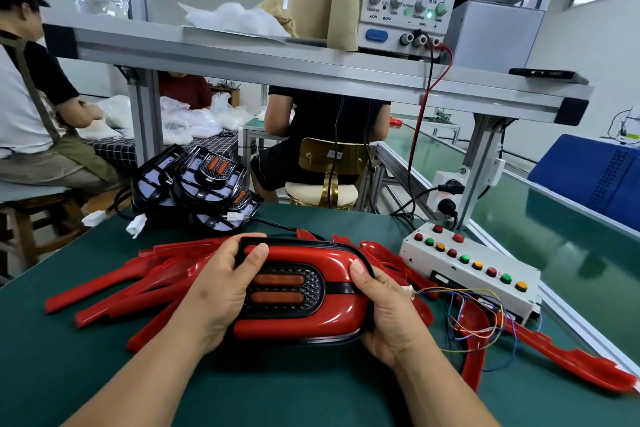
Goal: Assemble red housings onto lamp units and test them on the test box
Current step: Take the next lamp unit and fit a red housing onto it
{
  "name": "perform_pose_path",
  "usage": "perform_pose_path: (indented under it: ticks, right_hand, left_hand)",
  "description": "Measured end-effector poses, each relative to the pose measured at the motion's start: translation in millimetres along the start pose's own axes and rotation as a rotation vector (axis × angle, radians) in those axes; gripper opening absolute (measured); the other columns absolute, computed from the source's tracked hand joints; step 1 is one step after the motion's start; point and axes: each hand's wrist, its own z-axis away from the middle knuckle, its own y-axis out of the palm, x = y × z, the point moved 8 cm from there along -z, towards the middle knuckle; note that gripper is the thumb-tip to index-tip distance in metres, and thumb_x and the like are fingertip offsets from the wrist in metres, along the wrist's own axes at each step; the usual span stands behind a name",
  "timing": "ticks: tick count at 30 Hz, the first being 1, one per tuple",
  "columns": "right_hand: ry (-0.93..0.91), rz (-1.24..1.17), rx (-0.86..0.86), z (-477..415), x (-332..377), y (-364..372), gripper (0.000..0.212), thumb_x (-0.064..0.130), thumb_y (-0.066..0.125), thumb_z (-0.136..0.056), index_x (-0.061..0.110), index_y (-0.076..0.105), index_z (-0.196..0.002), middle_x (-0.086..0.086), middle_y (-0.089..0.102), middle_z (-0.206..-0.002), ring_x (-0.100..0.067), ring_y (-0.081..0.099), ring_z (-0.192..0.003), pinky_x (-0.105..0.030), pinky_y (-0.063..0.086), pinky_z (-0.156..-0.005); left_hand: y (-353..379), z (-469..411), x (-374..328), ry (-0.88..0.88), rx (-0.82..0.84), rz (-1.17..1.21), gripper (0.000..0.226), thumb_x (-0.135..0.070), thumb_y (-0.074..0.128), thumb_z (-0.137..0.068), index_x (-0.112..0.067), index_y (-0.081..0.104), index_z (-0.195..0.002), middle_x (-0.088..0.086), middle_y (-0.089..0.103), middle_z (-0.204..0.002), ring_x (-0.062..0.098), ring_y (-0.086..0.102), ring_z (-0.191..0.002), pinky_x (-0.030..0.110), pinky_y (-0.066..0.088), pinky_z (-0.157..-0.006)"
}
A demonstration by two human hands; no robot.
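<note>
Holding the lamp unit (pixel 287 288) at both ends over the mat (pixel 104 374), with the red housing (pixel 332 260) sitting on it and a black rim showing all round its edge. Our left hand (pixel 221 288) wraps the left end, thumb laid across the top face. Our right hand (pixel 384 315) clamps the right end, thumb on the housing's curved edge. Spare housings (pixel 114 284) crowd the mat left of the left hand and poke out beyond both hands, so it's tight there. Right of the right hand there's a tangle of thin wires (pixel 474 319), and just past that the test box (pixel 474 270) sits along the table's right edge. Bare lamp units (pixel 201 184) are stacked well beyond the left hand. The only open green is between our forearms and toward us.
</note>
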Motion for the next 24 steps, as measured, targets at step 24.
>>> perform_pose_path:
  ticks: [24]
  right_hand:
    - [0.173,-0.026,-0.052,4.8,-8.0,1.1,0.060,0.061,0.062,-0.079,0.009,0.075,-0.105,-0.021,0.070,-0.114,-0.038,0.068,-0.104,-0.047,0.058,-0.078]
  left_hand:
    - [-0.6,-1.7,12.1,-0.088,-0.033,-0.032,0.031,-0.037,0.038,-0.104,-0.019,0.057,-0.121,0.020,0.075,-0.095,0.038,0.073,-0.084,0.040,0.060,-0.059]
